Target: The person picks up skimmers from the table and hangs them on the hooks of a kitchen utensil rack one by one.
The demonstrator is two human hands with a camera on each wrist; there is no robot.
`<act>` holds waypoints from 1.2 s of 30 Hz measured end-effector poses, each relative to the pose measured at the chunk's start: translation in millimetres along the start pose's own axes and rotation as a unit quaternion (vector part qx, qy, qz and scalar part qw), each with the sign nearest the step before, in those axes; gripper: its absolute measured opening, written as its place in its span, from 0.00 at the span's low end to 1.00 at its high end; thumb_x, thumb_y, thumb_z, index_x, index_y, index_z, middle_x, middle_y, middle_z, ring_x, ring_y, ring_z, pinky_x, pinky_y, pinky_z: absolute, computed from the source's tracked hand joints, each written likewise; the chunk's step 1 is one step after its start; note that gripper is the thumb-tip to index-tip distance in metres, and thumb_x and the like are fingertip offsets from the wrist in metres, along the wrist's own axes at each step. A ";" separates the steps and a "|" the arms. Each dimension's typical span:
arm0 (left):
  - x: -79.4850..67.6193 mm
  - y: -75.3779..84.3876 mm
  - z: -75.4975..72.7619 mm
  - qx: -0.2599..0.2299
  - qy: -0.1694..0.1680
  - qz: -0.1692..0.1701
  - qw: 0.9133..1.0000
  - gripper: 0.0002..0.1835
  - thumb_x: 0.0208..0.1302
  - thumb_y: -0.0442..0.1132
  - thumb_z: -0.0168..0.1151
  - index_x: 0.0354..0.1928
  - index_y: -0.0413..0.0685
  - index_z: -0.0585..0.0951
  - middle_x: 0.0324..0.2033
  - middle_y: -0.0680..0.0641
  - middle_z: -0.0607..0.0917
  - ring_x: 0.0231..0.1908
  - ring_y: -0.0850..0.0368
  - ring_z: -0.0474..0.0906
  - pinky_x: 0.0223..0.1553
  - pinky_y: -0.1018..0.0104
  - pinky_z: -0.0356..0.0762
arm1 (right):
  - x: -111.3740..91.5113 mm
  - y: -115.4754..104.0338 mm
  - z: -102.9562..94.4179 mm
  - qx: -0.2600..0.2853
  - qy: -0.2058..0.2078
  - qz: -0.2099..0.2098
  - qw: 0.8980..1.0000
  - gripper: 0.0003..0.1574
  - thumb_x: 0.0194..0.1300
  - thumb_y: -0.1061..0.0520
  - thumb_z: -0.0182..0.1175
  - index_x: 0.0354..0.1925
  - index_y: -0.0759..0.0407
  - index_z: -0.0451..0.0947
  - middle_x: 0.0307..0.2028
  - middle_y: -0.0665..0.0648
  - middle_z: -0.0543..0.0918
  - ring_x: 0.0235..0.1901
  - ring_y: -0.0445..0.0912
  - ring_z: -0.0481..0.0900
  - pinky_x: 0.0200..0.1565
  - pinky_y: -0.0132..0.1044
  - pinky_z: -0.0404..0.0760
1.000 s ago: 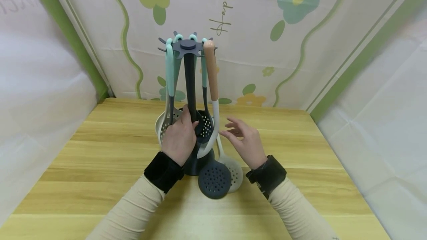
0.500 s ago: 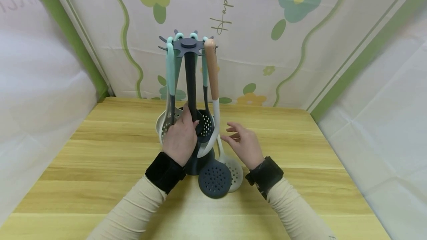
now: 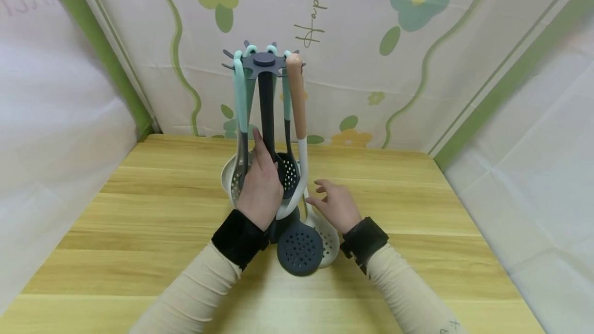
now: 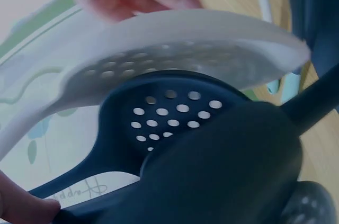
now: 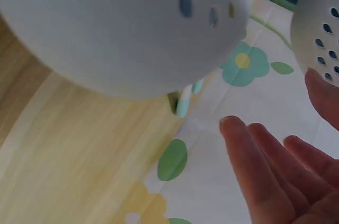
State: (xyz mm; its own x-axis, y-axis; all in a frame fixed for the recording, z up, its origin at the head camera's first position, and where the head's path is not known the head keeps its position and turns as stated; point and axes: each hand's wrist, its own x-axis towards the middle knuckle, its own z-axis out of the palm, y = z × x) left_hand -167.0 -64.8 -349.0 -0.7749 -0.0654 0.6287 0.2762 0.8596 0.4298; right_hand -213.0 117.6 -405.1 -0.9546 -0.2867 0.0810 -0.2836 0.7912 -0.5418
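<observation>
A dark utensil stand [image 3: 266, 110] stands upright, with mint-handled utensils hanging round its top. My left hand [image 3: 262, 187] holds its pole low down, index finger pointing up along it. In the left wrist view the left thumb [image 4: 26, 205] presses on a dark shaft. A white slotted spoon [image 3: 300, 169] with a wood-coloured handle hangs at the right, beside a dark slotted spoon [image 4: 164, 113]. My right hand [image 3: 336, 205], thumb and fingers apart, holds nothing just right of the white slotted spoon. In the right wrist view its fingers [image 5: 254, 166] are spread.
A dark skimmer [image 3: 300, 249] and a pale skimmer [image 3: 328, 244] lie on the wooden table [image 3: 417, 272] before the stand. Their mint handles [image 5: 184, 102] reach behind it. A flower-printed cloth [image 3: 352, 66] closes off the back, with white cloth at both sides.
My left hand has shifted right and its index finger has risen and straightened along the pole. My right hand has dropped slightly. The stand and utensils stay nearly in place.
</observation>
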 end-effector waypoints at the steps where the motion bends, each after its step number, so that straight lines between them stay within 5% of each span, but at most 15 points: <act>1: 0.7 0.5 -0.1 0.000 0.005 0.003 1.000 0.36 0.72 0.27 0.52 0.73 0.23 0.45 0.60 0.23 0.72 0.51 0.37 0.82 0.40 0.58 0.85 | 1.1 0.9 0.9 -0.004 -0.006 0.005 1.000 0.32 0.65 0.48 0.67 0.62 0.63 0.74 0.50 0.65 0.86 0.38 0.51 0.88 0.39 0.45 0.86; 13: 2.9 1.4 -1.8 0.005 0.017 0.008 1.000 0.35 0.72 0.26 0.51 0.73 0.24 0.47 0.59 0.25 0.74 0.47 0.38 0.83 0.39 0.58 0.85 | 7.8 7.7 11.0 -0.044 -0.058 0.032 0.997 0.34 0.63 0.49 0.68 0.61 0.65 0.75 0.48 0.65 0.86 0.47 0.56 0.85 0.47 0.49 0.84; 24: 5.4 1.3 -3.9 0.004 0.007 -0.003 1.000 0.36 0.71 0.27 0.54 0.74 0.27 0.49 0.59 0.25 0.73 0.48 0.39 0.84 0.40 0.59 0.85 | 11.0 12.2 23.1 -0.037 -0.101 0.048 0.993 0.26 0.63 0.52 0.68 0.55 0.64 0.79 0.31 0.57 0.87 0.29 0.45 0.82 0.33 0.37 0.82; 31: 4.2 2.7 -5.1 -0.017 0.007 -0.038 0.999 0.34 0.74 0.28 0.49 0.75 0.31 0.47 0.58 0.23 0.72 0.44 0.35 0.84 0.38 0.53 0.85 | 9.0 11.7 26.3 -0.036 -0.095 0.028 0.994 0.14 0.63 0.51 0.68 0.37 0.62 0.83 0.22 0.52 0.82 0.20 0.42 0.75 0.23 0.31 0.71; 36: 3.9 2.2 -3.2 -0.011 0.011 -0.039 0.999 0.32 0.75 0.28 0.47 0.75 0.30 0.46 0.59 0.23 0.71 0.47 0.33 0.83 0.39 0.52 0.85 | 7.7 11.6 27.8 -0.041 -0.091 0.026 0.995 0.19 0.65 0.49 0.67 0.23 0.58 0.77 0.15 0.48 0.71 0.16 0.40 0.66 0.19 0.30 0.61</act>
State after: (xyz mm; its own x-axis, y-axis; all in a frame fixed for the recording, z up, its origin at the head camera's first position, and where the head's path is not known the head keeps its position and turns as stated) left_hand -167.6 -64.8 -343.5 -0.7824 -0.1423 0.6063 0.2278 0.8407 0.4912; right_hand -221.1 109.5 -434.0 -0.9377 -0.3322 -0.1018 -0.2486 0.8462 -0.4713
